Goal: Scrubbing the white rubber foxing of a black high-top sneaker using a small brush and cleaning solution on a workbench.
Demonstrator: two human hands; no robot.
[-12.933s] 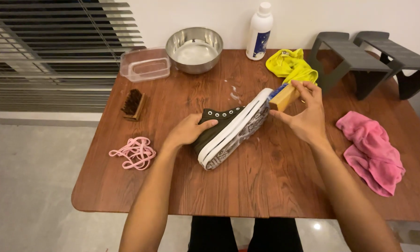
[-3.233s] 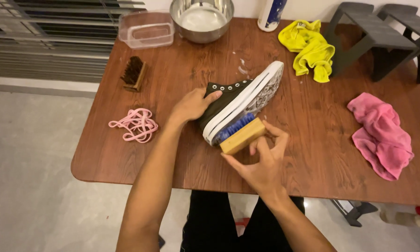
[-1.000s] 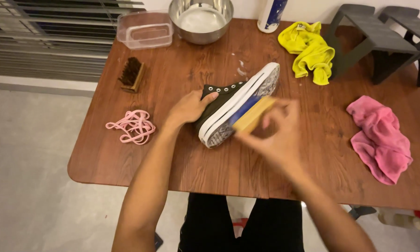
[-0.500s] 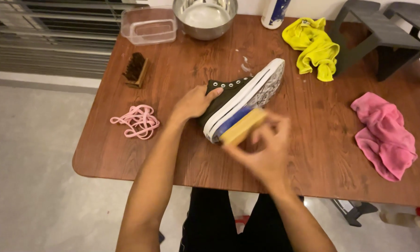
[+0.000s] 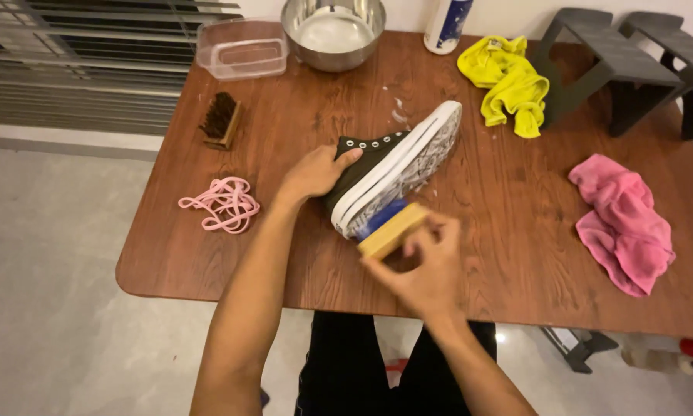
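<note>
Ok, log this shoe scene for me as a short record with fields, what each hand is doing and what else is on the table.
left hand: left hand grips the upper of the black high-top sneaker, which lies on its side
right hand: right hand, blurred, holds the wooden brush with blue bristles against the heel end of the white sole
surface: wooden table
left side: pink shoelaces, dark-bristled brush
far edge: clear plastic container, steel bowl, white bottle
cloths: yellow cloth, pink cloth
</note>
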